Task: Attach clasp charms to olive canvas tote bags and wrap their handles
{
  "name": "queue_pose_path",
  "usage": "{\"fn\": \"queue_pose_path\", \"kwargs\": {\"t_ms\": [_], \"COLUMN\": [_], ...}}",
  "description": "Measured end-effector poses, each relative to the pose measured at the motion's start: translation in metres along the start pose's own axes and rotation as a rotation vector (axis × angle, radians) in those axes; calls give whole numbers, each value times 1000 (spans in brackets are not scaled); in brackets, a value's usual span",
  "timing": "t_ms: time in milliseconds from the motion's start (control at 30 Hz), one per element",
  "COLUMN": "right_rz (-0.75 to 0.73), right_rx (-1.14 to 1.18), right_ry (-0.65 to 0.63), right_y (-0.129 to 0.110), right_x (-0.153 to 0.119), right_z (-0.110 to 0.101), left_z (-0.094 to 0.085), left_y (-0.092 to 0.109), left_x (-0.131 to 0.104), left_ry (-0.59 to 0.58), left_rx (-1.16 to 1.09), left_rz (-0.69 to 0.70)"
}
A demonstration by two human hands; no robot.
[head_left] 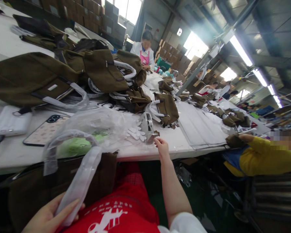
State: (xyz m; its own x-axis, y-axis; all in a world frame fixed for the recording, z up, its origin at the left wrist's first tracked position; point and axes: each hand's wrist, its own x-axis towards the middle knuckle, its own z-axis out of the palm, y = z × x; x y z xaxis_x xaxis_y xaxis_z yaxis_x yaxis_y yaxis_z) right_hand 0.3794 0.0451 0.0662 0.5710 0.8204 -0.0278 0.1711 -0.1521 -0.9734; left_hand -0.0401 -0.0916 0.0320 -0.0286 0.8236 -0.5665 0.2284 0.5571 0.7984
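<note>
My left hand [54, 213] is closed around a bag handle [81, 181] wrapped in whitish plastic. The handle belongs to a dark olive handbag [99, 174] that sits at the table edge against my lap. My right hand [161, 147] reaches out to the table edge, thumb and finger pinched together at the front end of a grey metal tape dispenser [147, 127]. Whatever is between those fingertips is too small to make out. Left of the dispenser lie white, petal-shaped pieces [136, 132] and a clear plastic bag [106, 121] with something green under it.
Olive handbags [104, 71] are heaped along the white table [135, 155]. A phone [45, 129] and a white power bank [12, 120] lie at the left. White sheets [199, 126] are stacked to the right. A co-worker in a yellow top [264, 155] sits at the right; others work farther back.
</note>
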Motion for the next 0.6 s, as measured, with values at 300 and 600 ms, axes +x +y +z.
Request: {"fn": "queue_pose_path", "kwargs": {"t_ms": [300,600], "right_rz": [175,196], "right_rx": [105,75], "right_ry": [-55,33], "right_y": [2,1], "right_x": [-3,-5], "right_z": [7,17], "left_z": [3,1], "left_y": [50,53], "left_x": [-34,-41], "left_ry": [-181,-181], "left_rx": [-133,-224], "left_rz": [10,20]}}
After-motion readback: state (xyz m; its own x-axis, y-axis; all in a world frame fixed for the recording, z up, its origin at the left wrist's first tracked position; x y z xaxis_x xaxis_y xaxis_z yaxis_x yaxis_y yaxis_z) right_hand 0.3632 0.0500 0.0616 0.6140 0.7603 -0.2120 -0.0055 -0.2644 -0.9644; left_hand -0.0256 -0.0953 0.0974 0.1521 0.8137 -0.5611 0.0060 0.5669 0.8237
